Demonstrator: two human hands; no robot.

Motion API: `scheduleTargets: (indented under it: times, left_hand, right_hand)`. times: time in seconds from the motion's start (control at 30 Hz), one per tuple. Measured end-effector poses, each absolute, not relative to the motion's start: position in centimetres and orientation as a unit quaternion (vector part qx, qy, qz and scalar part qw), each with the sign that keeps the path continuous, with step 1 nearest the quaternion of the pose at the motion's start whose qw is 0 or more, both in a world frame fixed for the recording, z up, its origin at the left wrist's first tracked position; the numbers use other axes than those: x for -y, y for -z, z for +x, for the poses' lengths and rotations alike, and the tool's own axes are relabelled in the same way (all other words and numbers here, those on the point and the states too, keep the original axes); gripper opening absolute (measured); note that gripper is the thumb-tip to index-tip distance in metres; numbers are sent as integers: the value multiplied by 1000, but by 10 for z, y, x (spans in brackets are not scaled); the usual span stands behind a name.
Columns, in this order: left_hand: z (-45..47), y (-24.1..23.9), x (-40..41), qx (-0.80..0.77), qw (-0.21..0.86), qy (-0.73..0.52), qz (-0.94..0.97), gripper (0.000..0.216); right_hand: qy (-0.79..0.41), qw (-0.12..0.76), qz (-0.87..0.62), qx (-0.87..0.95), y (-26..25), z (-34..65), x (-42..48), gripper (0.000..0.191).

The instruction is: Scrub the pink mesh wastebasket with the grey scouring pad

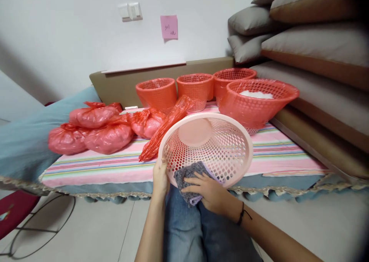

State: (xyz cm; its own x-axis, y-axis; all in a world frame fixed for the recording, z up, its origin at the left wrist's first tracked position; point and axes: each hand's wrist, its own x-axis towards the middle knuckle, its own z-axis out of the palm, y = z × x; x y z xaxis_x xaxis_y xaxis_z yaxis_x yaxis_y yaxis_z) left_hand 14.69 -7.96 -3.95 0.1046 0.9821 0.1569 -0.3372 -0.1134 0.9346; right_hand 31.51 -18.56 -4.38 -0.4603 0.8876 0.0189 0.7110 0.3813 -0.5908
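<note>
A pale pink perforated plastic basket (248, 154) is tilted over my lap with its wide mouth facing me. My left hand (160, 177) grips the rim on its left side, thumb on the inside and the other fingers hidden behind. In my right hand (206, 189) is a folded grey cloth with a purple underside (184, 173), pressed against the near inner wall of the basket. The right fingers lie spread over the cloth. Just behind the basket rests a twisted red plastic bag (164, 133).
Several red baskets lined with plastic (196, 89) stand at the back; the right one holds something white (256, 95). Tied red bags (109, 137) lie at left on the striped cloth (100, 173). Stacked cushions (314, 43) rise at right. A stool (20, 212) stands lower left.
</note>
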Motion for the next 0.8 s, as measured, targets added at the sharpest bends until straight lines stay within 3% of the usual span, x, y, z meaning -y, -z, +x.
scheduleTargets:
  times: [0.13,0.23,0.33,0.4,0.5,0.57,0.8]
  left_hand:
    - [133,23,77,-364,543,-553,517,72]
    - [129,18,80,-365,524,-555,532,65]
    - [134,26,88,-357,509,-573,535,61]
    - [140,38,94,-358,507,-573,536,60]
    - [152,57,102,-367,525,-559,526,61]
    - [158,64,105,-372,526,-560,521,63]
    - [158,67,104,-390,487,-564,541,65]
  right_hand:
    - [-223,69,-541,808,35,331,205,73]
    - [-230,75,-535,809,30,346,211,74]
    - [-276,183,-529,781,22,361,200,75]
    - [-281,295,-540,736,15,370,183,62]
    - [-225,448,-570,651,7,377,144,44]
    - [-169,497,-597,607,9,378,112,41]
    - [-170,331,-655,657,62,351,30,59]
